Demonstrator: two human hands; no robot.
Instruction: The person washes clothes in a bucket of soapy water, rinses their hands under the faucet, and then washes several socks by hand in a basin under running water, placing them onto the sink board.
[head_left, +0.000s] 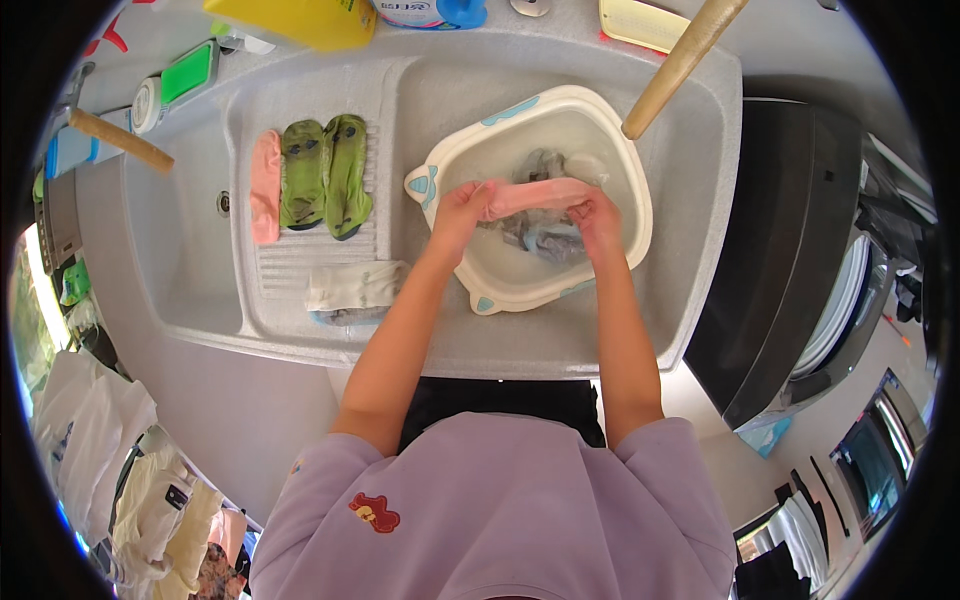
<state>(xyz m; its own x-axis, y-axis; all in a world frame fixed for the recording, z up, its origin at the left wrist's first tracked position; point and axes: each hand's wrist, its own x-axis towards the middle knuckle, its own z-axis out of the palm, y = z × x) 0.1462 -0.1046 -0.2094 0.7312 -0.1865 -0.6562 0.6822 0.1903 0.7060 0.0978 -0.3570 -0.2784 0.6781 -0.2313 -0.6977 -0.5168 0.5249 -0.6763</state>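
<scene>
A wet pink sock (536, 195) is stretched between my left hand (463, 217) and my right hand (600, 221), above a white plastic basin (641, 202) with blue trim. Water fills part of the basin, and grey socks (551, 244) lie in it. On the ribbed washboard (300, 259) to the left, another pink sock (265, 187) lies beside two green socks (303, 176). Nearer to me, a folded white sock (352, 285) rests over a grey one (349, 316), partly behind my left forearm.
The basin stands in a grey stone sink (679, 225). Wooden rods (682, 67) jut in from above. Along the back are a yellow container (292, 19), a blue bottle (435, 11) and a green brush (187, 73). A dark front-loading washing machine (780, 225) stands at right.
</scene>
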